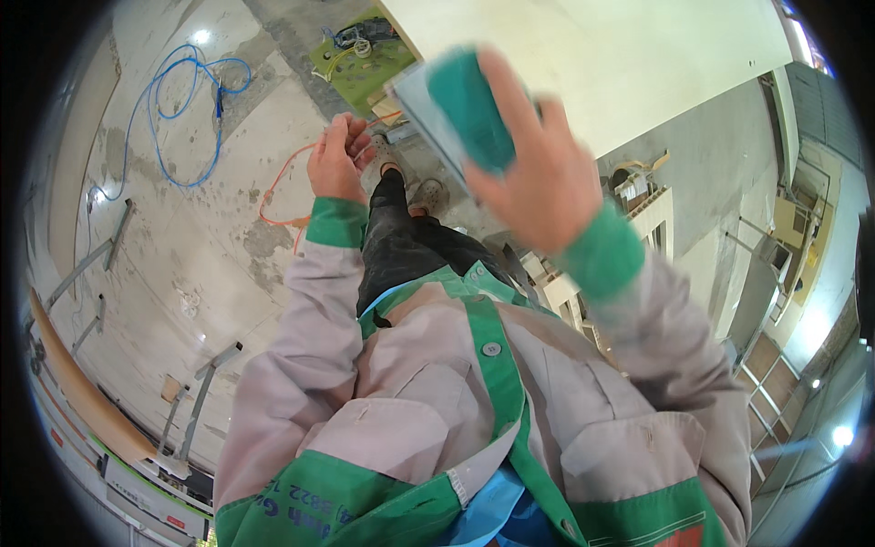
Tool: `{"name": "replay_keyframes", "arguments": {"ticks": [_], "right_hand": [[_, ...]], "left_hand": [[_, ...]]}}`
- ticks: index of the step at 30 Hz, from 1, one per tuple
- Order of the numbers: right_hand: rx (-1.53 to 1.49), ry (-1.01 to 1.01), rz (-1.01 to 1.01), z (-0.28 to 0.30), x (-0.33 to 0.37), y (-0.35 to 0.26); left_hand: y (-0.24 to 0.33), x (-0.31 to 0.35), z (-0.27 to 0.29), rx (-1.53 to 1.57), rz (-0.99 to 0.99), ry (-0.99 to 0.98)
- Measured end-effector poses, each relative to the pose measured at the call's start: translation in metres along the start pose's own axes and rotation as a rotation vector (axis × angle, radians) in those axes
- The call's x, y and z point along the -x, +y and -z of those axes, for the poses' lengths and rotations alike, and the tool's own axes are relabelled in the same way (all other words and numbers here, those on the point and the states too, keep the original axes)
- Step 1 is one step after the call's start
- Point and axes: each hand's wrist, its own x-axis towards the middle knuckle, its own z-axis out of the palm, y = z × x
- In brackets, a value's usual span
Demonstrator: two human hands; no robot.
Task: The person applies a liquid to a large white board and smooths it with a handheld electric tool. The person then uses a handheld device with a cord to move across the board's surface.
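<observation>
My right hand [542, 178] grips a green block with a flat grey base, which looks like a sanding block [474, 109]; hand and block are blurred by motion. Thumb and fingers wrap its sides, and it is tilted at the near left corner of a large cream panel [602, 64]. Whether the base touches the panel cannot be made out. To the left, my left hand [339, 162] hangs in the air with loosely curled fingers and nothing visible in them. An orange cord [264, 205] shows on both sides of that hand and appears to pass behind it.
A blue hose [169, 182] lies looped on the stained floor at left. Metal stands [205, 392] are at the lower left. Beyond my left hand, a green board [365, 77] carries a tool and cable. Wooden frames [652, 219] stand right of my legs, below the panel's edge.
</observation>
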Motion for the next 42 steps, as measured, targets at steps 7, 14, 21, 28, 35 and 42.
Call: {"name": "replay_keyframes", "arguments": {"ticks": [7,14,21,28,35,42], "right_hand": [[0.032,0.091,0.195,0.03,-0.131,-0.027],[0.016,-0.043,0.034,0.006,0.062,0.027],[0.025,-0.016,0.1,-0.001,0.018,0.014],[0.105,0.014,0.243,0.027,-0.214,-0.078],[0.457,-0.218,0.423,0.027,-0.169,-0.077],[0.558,-0.419,0.626,0.03,0.038,0.006]], "left_hand": [[0.013,-0.023,0.01,0.071,-0.116,-0.081],[-0.013,-0.014,0.152,0.091,0.049,0.213],[-0.026,0.016,0.213,0.089,0.132,0.542],[0.016,-0.017,0.123,-0.015,-0.041,0.112],[0.028,-0.009,0.085,-0.021,-0.101,0.023],[-0.014,-0.009,0.074,-0.038,0.029,-0.089]]}}
